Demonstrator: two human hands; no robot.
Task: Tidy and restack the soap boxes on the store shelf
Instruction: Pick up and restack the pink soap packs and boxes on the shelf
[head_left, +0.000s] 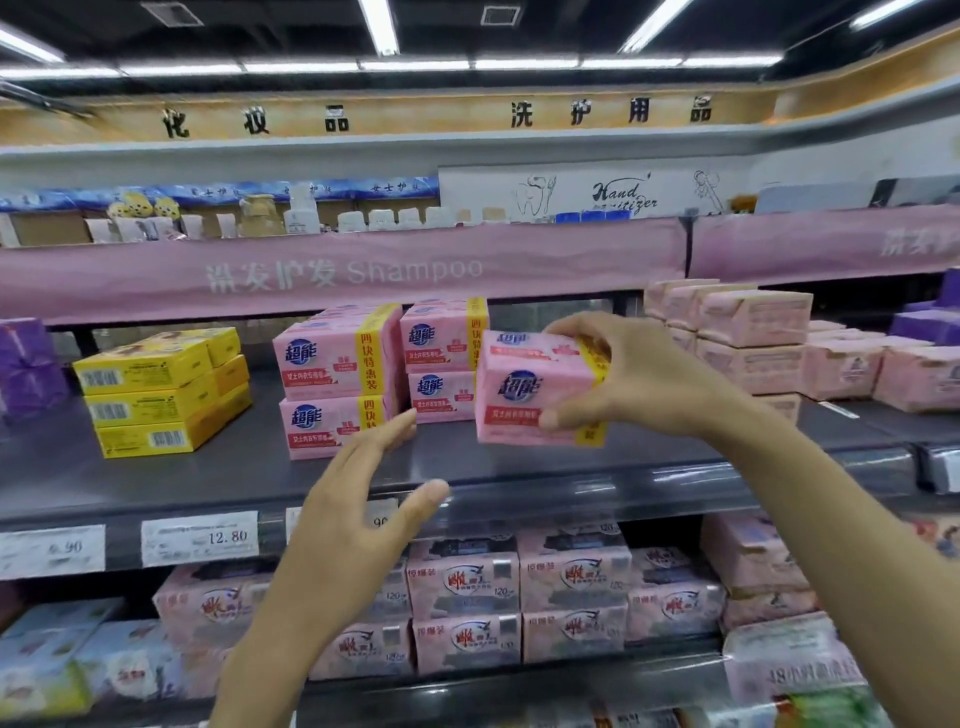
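Note:
My right hand (631, 376) grips a pink soap pack (519, 389) with a yellow band, held just above the grey shelf (234, 467) to the right of the pink stacks. Two stacks of the same pink soap packs stand on the shelf, a left stack (332, 379) and a right stack (441, 358), each two high. My left hand (358, 499) is open with fingers spread, in front of the left stack's lower pack, its fingertips close to that pack.
Yellow soap boxes (156, 395) are stacked three high at the left, purple packs (26, 364) beyond them. Pale pink packs (753, 338) are piled at the right. Price tags (200, 538) line the shelf edge; more pink packs (462, 577) fill the shelf below.

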